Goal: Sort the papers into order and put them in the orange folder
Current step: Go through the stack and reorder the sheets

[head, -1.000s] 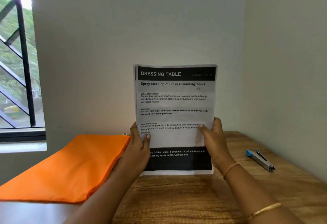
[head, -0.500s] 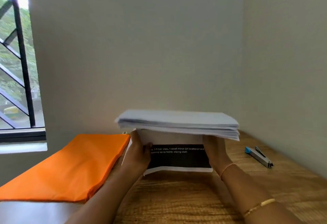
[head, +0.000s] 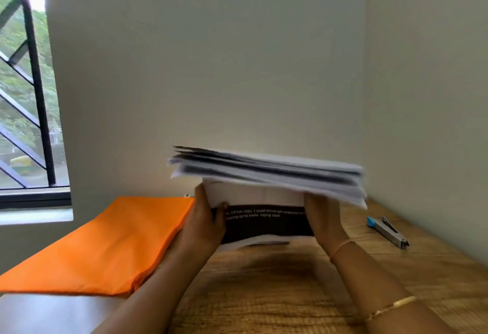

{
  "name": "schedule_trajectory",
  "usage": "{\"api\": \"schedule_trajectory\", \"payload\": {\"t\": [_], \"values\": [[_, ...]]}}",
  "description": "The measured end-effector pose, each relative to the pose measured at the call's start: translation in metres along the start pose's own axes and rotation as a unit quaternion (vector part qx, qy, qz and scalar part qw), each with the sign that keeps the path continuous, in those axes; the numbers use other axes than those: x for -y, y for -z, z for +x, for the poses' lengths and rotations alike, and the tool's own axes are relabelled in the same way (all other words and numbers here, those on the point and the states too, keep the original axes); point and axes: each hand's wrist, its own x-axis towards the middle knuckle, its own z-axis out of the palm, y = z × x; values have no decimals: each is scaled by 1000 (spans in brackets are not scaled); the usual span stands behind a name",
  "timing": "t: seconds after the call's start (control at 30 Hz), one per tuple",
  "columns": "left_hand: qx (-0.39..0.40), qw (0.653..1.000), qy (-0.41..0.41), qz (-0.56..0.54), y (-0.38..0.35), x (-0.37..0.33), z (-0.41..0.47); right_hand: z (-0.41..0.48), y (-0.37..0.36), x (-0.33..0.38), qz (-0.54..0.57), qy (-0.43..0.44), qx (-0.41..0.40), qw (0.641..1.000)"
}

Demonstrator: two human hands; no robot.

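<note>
Papers (head: 266, 172) now flop fwd over the hands, vs upright & readable 1 s ago. Left hand (head: 203, 225) & right hand (head: 323, 217) each grip stack's lower sides, low over table (head: 264, 294). Orange folder (head: 105, 249) lies closed beside left hand; prob still squaring the stack, filing not begun.

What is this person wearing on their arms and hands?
Both forearms are bare, with no sleeves in view and no gloves on the left hand or right hand. The right arm wears two bangles: a thin bangle at the wrist and a gold bangle farther up the forearm. Nothing is worn on the left arm.
</note>
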Motion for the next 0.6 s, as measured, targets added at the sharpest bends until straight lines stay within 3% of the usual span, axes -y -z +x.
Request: {"api": "schedule_trajectory", "payload": {"t": [0.1, 0.3, 0.5, 0.6], "values": [[94, 992, 84, 31, 0, 3, -2, -4, 1, 0, -83, -24, 23, 996], [130, 982, 134, 8, 2, -1, -2, -1, 6, -1, -188, -69, 47, 979], [163, 954, 249, -40, 1, 2, 2, 0, 13, -7, -200, -164, 59, 964], [156, 926, 317, -132, 2, 4, 5, -1, 14, -5, -164, -189, 72, 965]]}}
